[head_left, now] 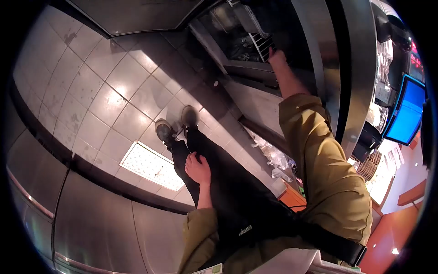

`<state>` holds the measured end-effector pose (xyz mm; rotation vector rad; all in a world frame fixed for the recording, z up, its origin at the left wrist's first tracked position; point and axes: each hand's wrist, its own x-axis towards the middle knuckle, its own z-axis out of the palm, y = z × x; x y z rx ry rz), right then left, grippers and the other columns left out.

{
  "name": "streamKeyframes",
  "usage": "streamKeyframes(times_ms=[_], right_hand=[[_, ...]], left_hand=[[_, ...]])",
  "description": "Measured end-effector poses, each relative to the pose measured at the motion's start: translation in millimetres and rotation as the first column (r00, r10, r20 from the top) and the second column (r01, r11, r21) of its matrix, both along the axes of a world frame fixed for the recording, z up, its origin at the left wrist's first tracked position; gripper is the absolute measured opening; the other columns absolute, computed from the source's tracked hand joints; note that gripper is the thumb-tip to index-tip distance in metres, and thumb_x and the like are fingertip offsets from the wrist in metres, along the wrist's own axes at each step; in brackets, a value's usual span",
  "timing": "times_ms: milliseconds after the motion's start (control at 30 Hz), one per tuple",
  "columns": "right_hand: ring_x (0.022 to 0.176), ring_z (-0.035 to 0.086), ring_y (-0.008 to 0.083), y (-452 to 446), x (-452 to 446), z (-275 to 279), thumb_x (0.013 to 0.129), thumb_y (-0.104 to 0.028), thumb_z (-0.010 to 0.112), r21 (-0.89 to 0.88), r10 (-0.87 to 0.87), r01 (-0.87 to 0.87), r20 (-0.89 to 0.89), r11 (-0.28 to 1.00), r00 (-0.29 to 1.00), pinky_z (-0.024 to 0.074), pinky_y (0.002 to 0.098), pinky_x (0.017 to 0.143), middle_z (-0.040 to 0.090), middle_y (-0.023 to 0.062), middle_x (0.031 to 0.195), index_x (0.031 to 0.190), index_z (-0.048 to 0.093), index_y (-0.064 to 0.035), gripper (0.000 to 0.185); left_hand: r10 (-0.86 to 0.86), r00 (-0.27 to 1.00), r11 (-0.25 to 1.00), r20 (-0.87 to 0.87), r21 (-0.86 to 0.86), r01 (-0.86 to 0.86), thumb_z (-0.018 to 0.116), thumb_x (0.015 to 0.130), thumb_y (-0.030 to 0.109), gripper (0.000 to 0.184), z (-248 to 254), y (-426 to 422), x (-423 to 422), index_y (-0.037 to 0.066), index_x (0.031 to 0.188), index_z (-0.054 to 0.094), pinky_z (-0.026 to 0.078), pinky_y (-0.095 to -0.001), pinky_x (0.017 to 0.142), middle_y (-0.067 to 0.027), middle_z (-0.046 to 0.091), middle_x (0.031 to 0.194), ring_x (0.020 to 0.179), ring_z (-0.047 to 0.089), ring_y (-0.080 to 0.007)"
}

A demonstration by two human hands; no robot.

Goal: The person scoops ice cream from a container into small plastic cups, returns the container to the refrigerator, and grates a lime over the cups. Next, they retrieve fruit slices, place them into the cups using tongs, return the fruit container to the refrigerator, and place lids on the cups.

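Observation:
My right hand [278, 57] reaches into a dark, open under-counter compartment, its fingers curled at the edge of a wire rack [261, 46]. The fingertips are partly hidden in shadow, but they seem to close on the rack. Just beyond the rack, a metal pan or tray [250, 21] shows dimly in the compartment. Low in front of my dark trousers hangs my left hand [198, 169], holding nothing, with the fingers loosely apart.
Grey floor tiles [109, 98] and a bright textured plate [152, 165] lie around my shoes. Steel cabinets [93, 219] stand on the left. A steel counter edge [340, 68] runs along the right, with a blue screen [405, 109] and stacked brown items [368, 166] beyond it.

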<state>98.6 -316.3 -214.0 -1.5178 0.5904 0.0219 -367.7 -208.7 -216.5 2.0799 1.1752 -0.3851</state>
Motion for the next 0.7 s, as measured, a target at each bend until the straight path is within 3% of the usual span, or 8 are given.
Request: streamKeyframes(times_ms=[200,433,700], right_hand=[[0.072,0.056,0.0181,10.6,42.5,17.7,0.083,-0.013,0.048,0.272,-0.022,-0.013,0.128,0.962,0.991,0.0491,0.0285,0.059,0.055,0.0076,0.084,0.092,0.051,-0.0046,0.012],[0.073,0.057,0.0188,3.5,51.0,29.9,0.084,-0.017,0.048,0.394,-0.004,-0.066,0.174,0.917,0.985,0.05,0.0296,0.059,0.055,0.0077,0.086,0.093,0.051,-0.0053,0.015],[0.074,0.058,0.0196,7.4,67.7,47.1,0.085,-0.021,0.048,0.492,-0.009,-0.115,0.241,0.863,0.97,0.0512,0.031,0.059,0.056,0.0079,0.088,0.095,0.051,-0.0061,0.018]], left_hand=[[0.026,0.999,0.999,0.022,-0.023,-0.025,0.053,0.078,0.02,0.022,-5.7,3.8,11.4,0.008,0.096,0.057,0.04,-0.0371,0.079,-0.0074,0.057,0.097,0.091,0.054,-0.0264],[-0.069,0.992,0.997,0.103,0.054,0.064,0.054,0.075,0.015,0.019,-7.6,4.7,18.7,0.008,0.093,0.057,0.041,-0.0372,0.075,-0.007,0.058,0.093,0.088,0.054,-0.0266],[-0.148,0.972,0.989,0.181,0.01,0.149,0.054,0.073,0.011,0.017,-11.3,6.0,19.6,0.008,0.089,0.057,0.042,-0.0368,0.073,-0.0058,0.059,0.091,0.086,0.055,-0.025]])
